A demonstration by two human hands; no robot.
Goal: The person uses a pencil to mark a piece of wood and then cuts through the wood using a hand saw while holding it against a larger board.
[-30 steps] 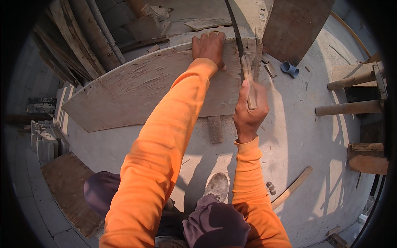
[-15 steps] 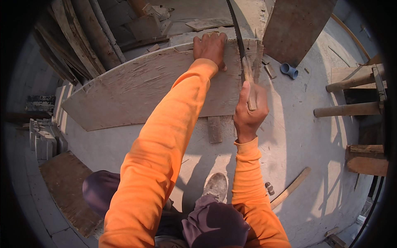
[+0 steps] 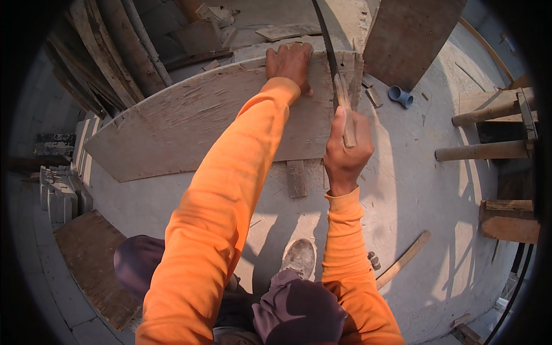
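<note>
The right hand (image 3: 345,150) is closed around the wooden handle of a handsaw (image 3: 340,95), its blade across the plywood board (image 3: 190,121). The left hand (image 3: 290,63) lies flat, fingers spread, pressing the board, which rests on the concrete floor (image 3: 420,190).

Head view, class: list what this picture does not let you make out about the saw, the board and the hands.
- Saw blade: far end cut off by the top edge of the head view.
- Saw handle: lower part wrapped inside the right hand.
- Plywood board: a strip hidden under the orange left sleeve and left hand.
- Blade teeth: too small to tell.
</note>
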